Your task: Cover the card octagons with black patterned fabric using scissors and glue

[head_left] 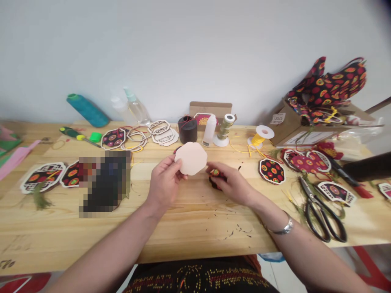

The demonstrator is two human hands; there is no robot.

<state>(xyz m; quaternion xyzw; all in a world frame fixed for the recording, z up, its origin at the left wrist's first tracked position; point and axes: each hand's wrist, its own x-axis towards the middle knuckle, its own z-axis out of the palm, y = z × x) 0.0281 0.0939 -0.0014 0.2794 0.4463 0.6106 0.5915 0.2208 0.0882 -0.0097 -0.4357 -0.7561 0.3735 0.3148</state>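
We observed a pale, smooth, flat disc with a scalloped edge (193,159) in the left hand (165,179), raised over the light, grained wooden table (186,232). Its broad face was turned towards us and its outline was nearly as wide as tall, so we noted no clear long axis. The left fingers were clamped on its left side, thumb across the face and other fingertips behind the lower edge; a sliver of something dark red showed behind its upper left rim.

The right hand (233,183) was just beside the disc, its foremost fingertip near the right edge; contact could not be told. The disc thus lay forward and to the left of the right fingers, which were closed on a bunched piece of black cloth with orange and green patterning (215,182). The cloth looked soft and pliable, the disc stiff by comparison (our judgement).

Beyond the hands stood a black cone of thread (187,131), a translucent white squeeze bottle (209,131) and a spool of glossy gold thread (224,132). To the right lay a lobed plaque with a pale rim and black-and-red fabric face (272,171), then scissors with black looped handles (325,217). Small dark scraps (229,235) were scattered nearer us.
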